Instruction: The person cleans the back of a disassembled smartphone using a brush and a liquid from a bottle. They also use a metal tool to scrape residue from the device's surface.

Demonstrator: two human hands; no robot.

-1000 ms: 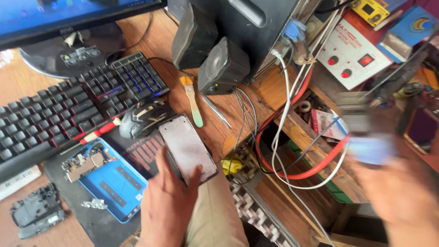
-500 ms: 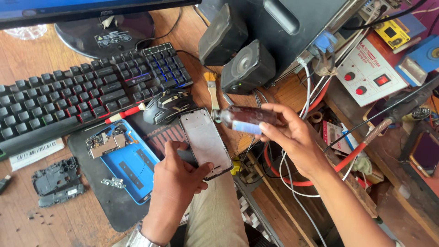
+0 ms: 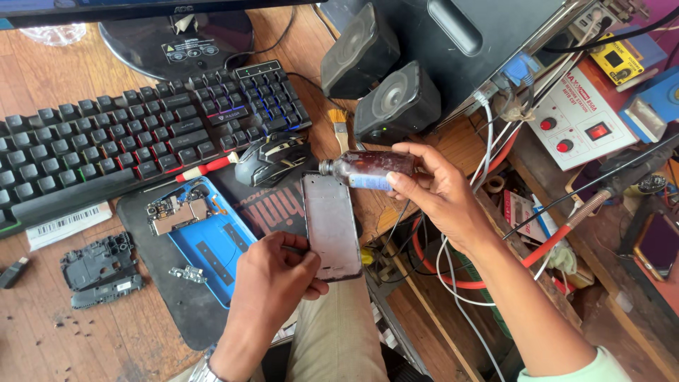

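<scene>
My left hand (image 3: pixel 272 283) grips the lower edge of a phone screen frame (image 3: pixel 330 223), a flat grey rectangle held face up over the desk's front edge. My right hand (image 3: pixel 435 191) holds a small dark bottle (image 3: pixel 368 168) with a blue band, tipped on its side. The bottle's open neck points left, right over the top end of the frame. Just behind the frame lies a black computer mouse (image 3: pixel 272 159).
A black keyboard (image 3: pixel 134 138) runs along the back left. A dark mat (image 3: pixel 163 283) carries a blue phone shell (image 3: pixel 209 240) with a circuit board, near a red screwdriver (image 3: pixel 205 168) and brush (image 3: pixel 341 127). Two speakers (image 3: pixel 385 78), a white power unit (image 3: pixel 583 120) and cables crowd the right.
My right hand came in from the far right with the bottle and now tips it over the top of the frame. My left hand has kept hold of the frame.
</scene>
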